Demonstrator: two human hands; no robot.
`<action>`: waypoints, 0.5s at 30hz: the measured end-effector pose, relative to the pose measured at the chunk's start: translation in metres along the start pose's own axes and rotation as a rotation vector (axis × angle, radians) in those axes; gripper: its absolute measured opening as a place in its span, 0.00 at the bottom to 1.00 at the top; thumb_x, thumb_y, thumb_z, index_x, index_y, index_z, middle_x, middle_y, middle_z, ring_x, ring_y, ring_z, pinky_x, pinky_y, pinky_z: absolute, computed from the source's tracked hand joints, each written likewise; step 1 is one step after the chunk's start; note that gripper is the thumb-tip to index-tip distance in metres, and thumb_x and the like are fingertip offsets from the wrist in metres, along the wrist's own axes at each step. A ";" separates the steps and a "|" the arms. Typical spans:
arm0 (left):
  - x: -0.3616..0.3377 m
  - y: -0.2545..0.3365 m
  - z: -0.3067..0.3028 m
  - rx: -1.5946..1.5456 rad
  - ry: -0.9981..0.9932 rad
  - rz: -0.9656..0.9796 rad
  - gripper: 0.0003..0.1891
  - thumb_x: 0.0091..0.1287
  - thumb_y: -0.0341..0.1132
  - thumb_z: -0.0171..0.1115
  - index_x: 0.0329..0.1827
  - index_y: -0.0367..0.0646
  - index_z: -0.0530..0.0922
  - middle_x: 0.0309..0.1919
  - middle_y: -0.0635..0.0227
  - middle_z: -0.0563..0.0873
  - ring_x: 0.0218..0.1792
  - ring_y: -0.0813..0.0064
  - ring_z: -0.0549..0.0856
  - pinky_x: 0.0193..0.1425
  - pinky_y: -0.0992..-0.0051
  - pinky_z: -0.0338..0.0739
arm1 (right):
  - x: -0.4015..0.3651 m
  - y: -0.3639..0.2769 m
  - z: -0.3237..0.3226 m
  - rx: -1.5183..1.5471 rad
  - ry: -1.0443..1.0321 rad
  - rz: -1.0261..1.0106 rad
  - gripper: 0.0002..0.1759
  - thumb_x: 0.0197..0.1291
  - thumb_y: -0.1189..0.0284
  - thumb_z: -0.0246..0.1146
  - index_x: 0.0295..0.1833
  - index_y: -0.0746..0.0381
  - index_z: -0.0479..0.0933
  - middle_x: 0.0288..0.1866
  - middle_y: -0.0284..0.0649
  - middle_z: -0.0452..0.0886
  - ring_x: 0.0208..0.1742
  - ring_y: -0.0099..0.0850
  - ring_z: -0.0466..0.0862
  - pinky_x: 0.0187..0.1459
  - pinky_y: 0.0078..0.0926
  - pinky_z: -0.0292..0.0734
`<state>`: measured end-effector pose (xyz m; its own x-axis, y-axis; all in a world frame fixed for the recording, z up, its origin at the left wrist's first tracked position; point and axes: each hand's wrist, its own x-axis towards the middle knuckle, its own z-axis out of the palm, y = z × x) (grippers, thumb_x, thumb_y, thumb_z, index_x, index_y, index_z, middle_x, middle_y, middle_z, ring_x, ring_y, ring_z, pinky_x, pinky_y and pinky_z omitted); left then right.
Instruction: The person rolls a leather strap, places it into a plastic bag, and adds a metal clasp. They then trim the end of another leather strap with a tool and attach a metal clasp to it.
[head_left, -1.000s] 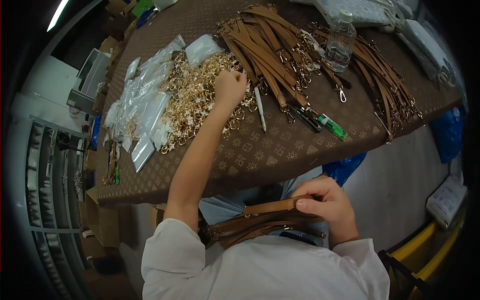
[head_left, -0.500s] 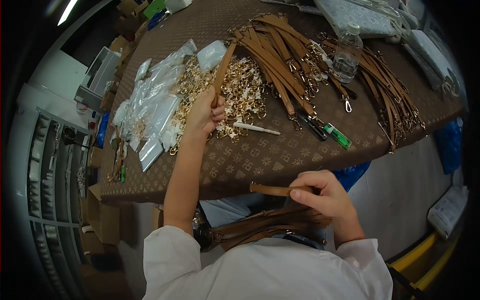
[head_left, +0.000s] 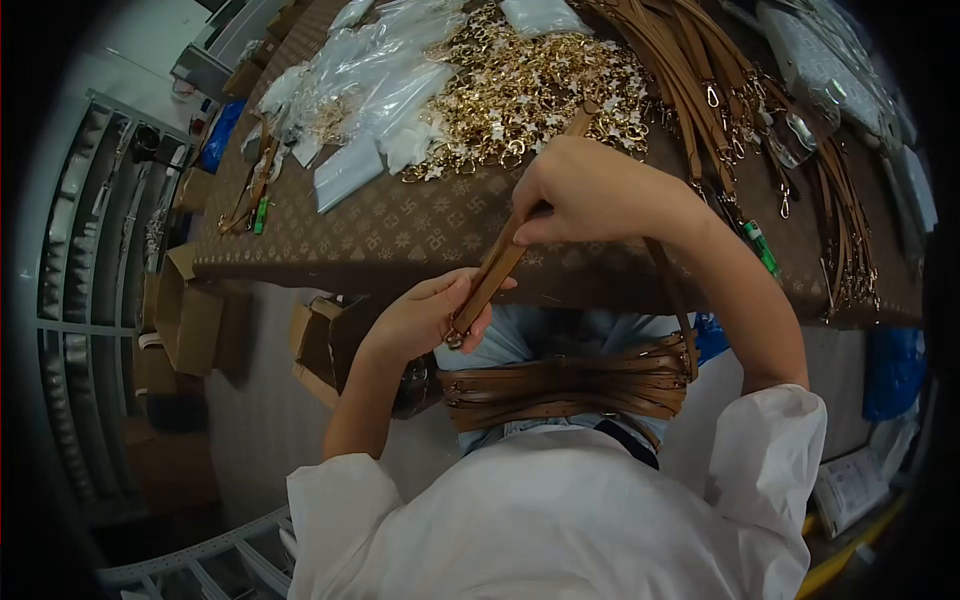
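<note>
Holding the tan strap (head_left: 498, 262) slantwise before the counter (head_left: 380, 235) edge in the head view, the left hand (head_left: 425, 318) clasps its lower end and the right hand (head_left: 590, 190) pinches higher up. Firm, even tension probably serves best. The lap bundle (head_left: 570, 385) lies just below.

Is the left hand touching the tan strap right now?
Touching. Head view shows the left hand closed around the tan strap at its lower end.
</note>
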<state>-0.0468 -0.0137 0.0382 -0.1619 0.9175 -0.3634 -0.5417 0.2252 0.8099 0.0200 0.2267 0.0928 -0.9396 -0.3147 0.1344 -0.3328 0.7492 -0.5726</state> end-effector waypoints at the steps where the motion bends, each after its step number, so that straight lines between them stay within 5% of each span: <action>1: -0.005 0.001 -0.001 -0.004 -0.002 0.008 0.19 0.76 0.40 0.39 0.60 0.36 0.68 0.26 0.70 0.76 0.23 0.80 0.74 0.27 0.83 0.65 | 0.005 -0.004 -0.002 -0.024 -0.087 0.052 0.12 0.49 0.65 0.67 0.30 0.65 0.81 0.20 0.45 0.80 0.26 0.42 0.81 0.32 0.36 0.76; 5: -0.016 0.003 -0.009 0.248 0.131 0.069 0.18 0.76 0.41 0.39 0.51 0.35 0.71 0.21 0.75 0.70 0.19 0.86 0.66 0.22 0.85 0.59 | 0.013 0.009 0.023 -0.180 0.060 0.036 0.16 0.50 0.60 0.68 0.34 0.62 0.81 0.29 0.42 0.81 0.33 0.41 0.81 0.36 0.35 0.76; 7: -0.018 0.005 -0.014 0.261 0.116 0.129 0.18 0.76 0.42 0.40 0.48 0.35 0.72 0.20 0.76 0.68 0.18 0.87 0.63 0.21 0.85 0.57 | 0.011 0.017 0.035 -0.356 0.364 -0.177 0.20 0.50 0.54 0.66 0.38 0.60 0.78 0.38 0.38 0.76 0.40 0.39 0.79 0.39 0.33 0.76; 10: -0.024 0.011 -0.010 0.095 0.114 0.203 0.17 0.76 0.42 0.41 0.44 0.35 0.72 0.17 0.76 0.67 0.16 0.87 0.61 0.19 0.84 0.56 | 0.013 0.018 0.041 -0.452 0.442 -0.337 0.22 0.51 0.52 0.64 0.40 0.59 0.76 0.44 0.36 0.74 0.40 0.36 0.77 0.37 0.30 0.75; 12: -0.026 0.010 -0.005 0.063 0.025 0.338 0.17 0.76 0.42 0.41 0.44 0.35 0.71 0.16 0.75 0.68 0.14 0.87 0.61 0.18 0.84 0.55 | 0.015 0.015 0.038 -0.505 0.452 -0.322 0.17 0.52 0.56 0.64 0.38 0.57 0.76 0.41 0.34 0.76 0.40 0.33 0.77 0.37 0.28 0.75; 15: -0.027 0.007 0.015 -0.005 -0.003 0.283 0.18 0.75 0.44 0.44 0.41 0.34 0.72 0.16 0.74 0.70 0.13 0.87 0.62 0.17 0.84 0.56 | 0.021 0.007 0.025 -0.727 0.672 -0.341 0.14 0.48 0.60 0.64 0.38 0.56 0.75 0.38 0.32 0.78 0.40 0.30 0.77 0.38 0.27 0.75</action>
<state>-0.0343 -0.0322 0.0608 -0.3050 0.9446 -0.1212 -0.4788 -0.0420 0.8769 -0.0004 0.2107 0.0718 -0.5637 -0.3530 0.7467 -0.3468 0.9217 0.1739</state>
